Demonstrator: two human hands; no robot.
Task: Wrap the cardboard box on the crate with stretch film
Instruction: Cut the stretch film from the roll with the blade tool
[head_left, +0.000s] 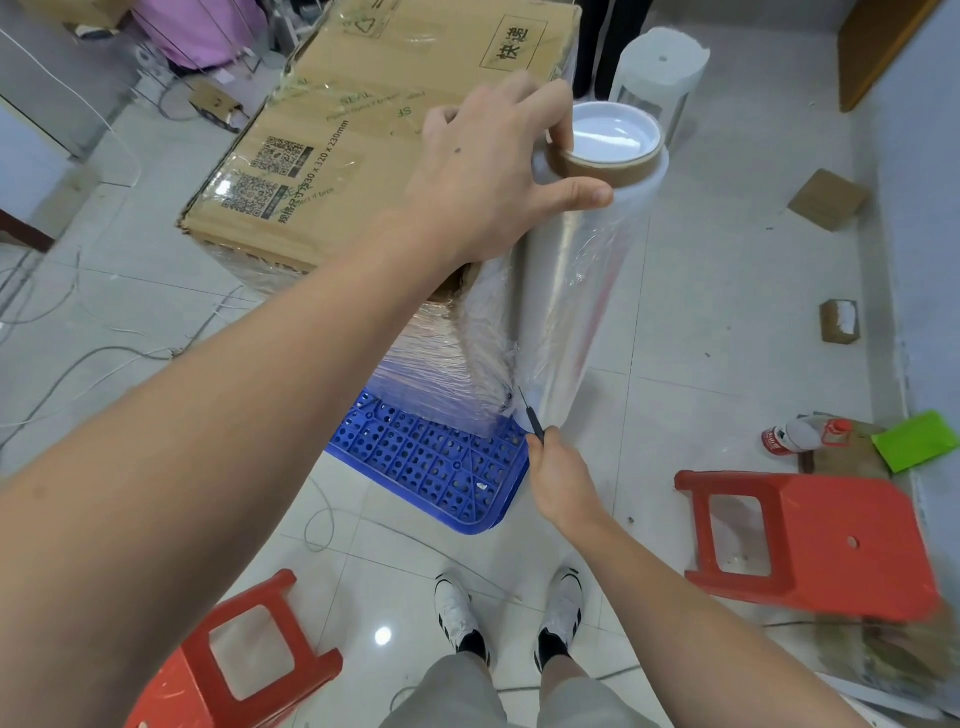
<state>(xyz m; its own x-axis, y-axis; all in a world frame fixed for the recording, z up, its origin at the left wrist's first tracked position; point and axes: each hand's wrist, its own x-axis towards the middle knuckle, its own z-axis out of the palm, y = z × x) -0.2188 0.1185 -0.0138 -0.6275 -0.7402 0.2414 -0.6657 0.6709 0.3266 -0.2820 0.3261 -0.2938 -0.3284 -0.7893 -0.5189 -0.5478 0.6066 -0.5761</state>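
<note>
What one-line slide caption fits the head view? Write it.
Left hand steadies upright film roll; right hand holds thin blade beside wrapped box.

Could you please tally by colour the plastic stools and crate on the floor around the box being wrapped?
Red: 2, the stool on the left and the stool on the right
Blue: 1, the crate under the cardboard box
Total: 3
</note>
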